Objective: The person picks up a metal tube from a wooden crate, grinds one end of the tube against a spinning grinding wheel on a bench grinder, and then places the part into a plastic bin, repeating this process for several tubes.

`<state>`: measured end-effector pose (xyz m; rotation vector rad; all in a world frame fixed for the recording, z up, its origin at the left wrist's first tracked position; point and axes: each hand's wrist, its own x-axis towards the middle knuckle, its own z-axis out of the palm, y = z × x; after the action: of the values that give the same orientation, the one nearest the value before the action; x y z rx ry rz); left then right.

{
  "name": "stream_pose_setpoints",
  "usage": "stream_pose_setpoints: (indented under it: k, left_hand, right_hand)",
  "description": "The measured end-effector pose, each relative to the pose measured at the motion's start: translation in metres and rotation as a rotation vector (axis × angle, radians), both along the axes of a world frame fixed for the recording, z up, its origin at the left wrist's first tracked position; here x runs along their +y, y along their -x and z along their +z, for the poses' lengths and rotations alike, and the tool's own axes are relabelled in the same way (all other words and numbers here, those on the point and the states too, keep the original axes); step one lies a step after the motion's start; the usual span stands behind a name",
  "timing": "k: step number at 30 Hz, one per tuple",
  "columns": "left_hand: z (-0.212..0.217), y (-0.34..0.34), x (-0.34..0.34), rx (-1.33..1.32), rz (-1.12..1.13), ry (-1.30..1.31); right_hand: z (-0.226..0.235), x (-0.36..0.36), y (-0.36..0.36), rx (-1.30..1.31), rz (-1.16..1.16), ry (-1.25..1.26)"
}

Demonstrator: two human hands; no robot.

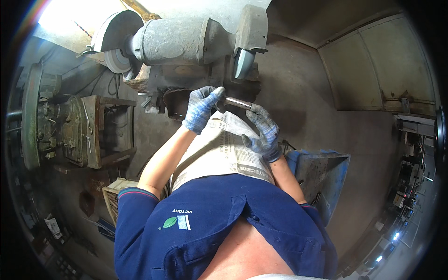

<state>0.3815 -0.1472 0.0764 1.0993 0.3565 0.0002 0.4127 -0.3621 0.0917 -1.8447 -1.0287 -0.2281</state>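
Observation:
My left hand (pixel 201 108), in a blue and grey knit glove, is closed around one end of a slim metal shaft (pixel 238 103). A dark, wider head on the shaft (pixel 219 105) shows beside my left fingers; the glove hides part of it. The shaft points right and has small dark spots near its free end. My right hand (pixel 264 131), gloved alike, is open by that end, with its thumb well apart from the fingers. Its fingertips are at the tip; whether they touch it I cannot tell. Newspaper sheets (pixel 224 149) cover my lap below both hands.
A grey bench grinder (pixel 172 42) stands ahead, with a wheel (pixel 116 61) at its left and a guarded wheel (pixel 244 63) at its right. A blue bin (pixel 322 177) is at my right. Left are a greenish machine (pixel 32 116) and a metal frame stand (pixel 114 130).

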Motion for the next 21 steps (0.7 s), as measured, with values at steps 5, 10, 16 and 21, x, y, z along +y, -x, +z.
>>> stream_pose_setpoints:
  k: [5,10,16,21]
  left_hand:
    - [-0.003,-0.006,-0.007,-0.053,0.052,0.038]
    - [-0.009,-0.01,-0.009,-0.103,0.058,-0.089]
    - [-0.025,-0.015,-0.009,-0.078,0.069,-0.215]
    - [-0.06,-0.036,-0.012,0.028,0.114,-0.105]
  right_hand:
    - [-0.005,-0.002,-0.007,0.025,0.011,-0.023]
    - [-0.02,-0.001,-0.006,0.461,-0.011,-0.191]
    - [-0.035,0.002,-0.024,0.493,-0.013,-0.192]
    - [-0.084,0.004,-0.049,0.587,-0.02,-0.156]
